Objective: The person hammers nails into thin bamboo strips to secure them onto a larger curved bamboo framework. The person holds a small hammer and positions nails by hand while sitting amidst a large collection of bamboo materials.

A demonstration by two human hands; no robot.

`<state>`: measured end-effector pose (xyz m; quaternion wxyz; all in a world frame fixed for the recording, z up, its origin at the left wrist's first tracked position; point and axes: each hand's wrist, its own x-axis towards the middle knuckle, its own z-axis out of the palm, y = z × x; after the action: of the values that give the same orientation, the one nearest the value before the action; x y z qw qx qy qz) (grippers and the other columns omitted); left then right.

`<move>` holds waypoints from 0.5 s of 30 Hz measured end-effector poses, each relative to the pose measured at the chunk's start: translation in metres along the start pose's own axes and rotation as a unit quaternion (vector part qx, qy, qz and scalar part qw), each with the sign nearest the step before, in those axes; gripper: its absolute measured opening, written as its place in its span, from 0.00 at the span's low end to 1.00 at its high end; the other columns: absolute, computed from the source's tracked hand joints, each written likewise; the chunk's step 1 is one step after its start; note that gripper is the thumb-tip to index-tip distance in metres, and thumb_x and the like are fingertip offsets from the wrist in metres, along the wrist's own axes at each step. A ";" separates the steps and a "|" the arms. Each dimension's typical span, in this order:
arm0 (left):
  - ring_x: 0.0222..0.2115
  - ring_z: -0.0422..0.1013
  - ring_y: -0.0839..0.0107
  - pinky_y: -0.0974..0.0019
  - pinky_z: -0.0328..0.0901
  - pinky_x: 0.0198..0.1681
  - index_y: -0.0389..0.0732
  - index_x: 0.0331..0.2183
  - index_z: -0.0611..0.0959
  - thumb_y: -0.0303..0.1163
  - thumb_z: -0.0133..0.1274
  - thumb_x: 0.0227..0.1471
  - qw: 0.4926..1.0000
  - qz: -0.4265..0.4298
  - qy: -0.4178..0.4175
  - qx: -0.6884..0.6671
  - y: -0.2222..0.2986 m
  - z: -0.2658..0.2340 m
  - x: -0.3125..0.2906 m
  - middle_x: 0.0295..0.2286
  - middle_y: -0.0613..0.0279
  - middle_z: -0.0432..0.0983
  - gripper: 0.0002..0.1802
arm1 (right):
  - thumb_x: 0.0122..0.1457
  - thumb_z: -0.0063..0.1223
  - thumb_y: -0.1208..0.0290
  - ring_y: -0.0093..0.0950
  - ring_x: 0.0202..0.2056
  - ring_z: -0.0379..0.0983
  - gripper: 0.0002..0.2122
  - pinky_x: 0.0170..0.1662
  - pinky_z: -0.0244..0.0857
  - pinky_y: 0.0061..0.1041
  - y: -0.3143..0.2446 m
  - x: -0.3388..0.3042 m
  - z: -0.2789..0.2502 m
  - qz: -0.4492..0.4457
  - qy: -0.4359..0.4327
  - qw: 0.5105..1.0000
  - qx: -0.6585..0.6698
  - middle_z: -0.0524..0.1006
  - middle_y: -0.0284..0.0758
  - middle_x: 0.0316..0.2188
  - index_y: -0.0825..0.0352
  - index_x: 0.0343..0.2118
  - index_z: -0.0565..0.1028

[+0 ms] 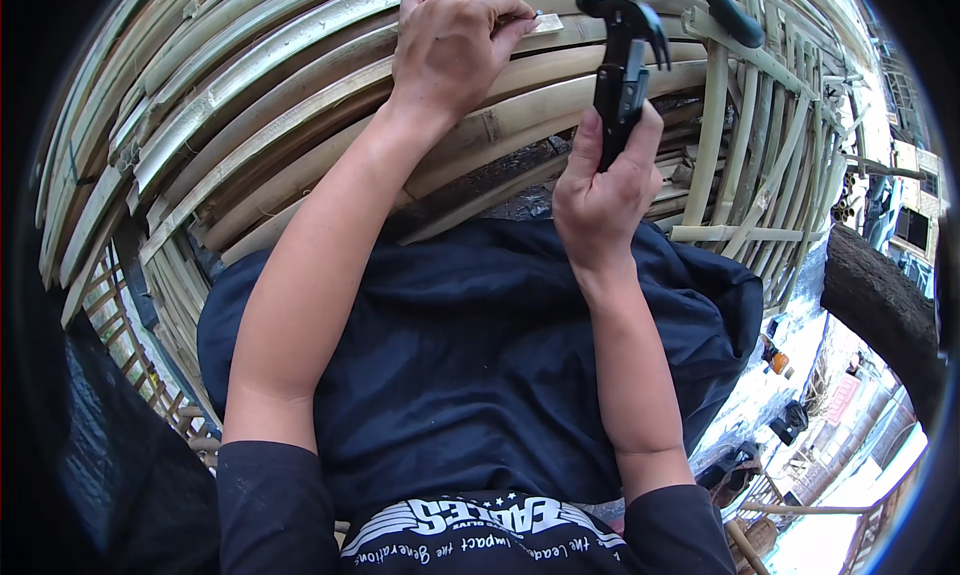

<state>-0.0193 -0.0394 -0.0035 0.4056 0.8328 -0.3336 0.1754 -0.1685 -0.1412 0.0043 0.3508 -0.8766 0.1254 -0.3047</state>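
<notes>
My right hand (607,195) is wrapped round the dark handle of a claw hammer (622,70). The hammer stands head up, raised over the bamboo strips (540,105). Farther to the left, my left hand (450,50) reaches across the strips, its thumb and forefinger pinched together. By those fingertips lies a small pale flat piece (547,24) on a strip. What the pinch holds, if anything, is too small to make out. The long, pale split strips run side by side in curved rows beneath both hands.
Dark cloth (450,345) covers my lap, close to the strips. Upright bamboo slats (740,145) form a lattice on the right, with a dark curved tube (728,13) above. Beyond it is a thick dark log (880,295). A bamboo lattice (130,325) shows at lower left.
</notes>
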 end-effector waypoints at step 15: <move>0.36 0.77 0.62 0.55 0.61 0.45 0.43 0.28 0.89 0.34 0.65 0.51 1.000 0.015 0.012 0.001 -0.004 0.001 0.000 0.31 0.65 0.83 0.06 | 0.67 0.54 0.73 0.51 0.30 0.80 0.11 0.30 0.71 0.42 -0.003 0.009 -0.005 -0.033 0.017 0.999 -0.017 0.80 0.49 0.27 0.68 0.50 0.70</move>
<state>-0.0166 -0.0383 -0.0071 0.4060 0.8260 -0.3411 0.1914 -0.1641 -0.1459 0.0133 0.3236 -0.8807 0.1079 -0.3286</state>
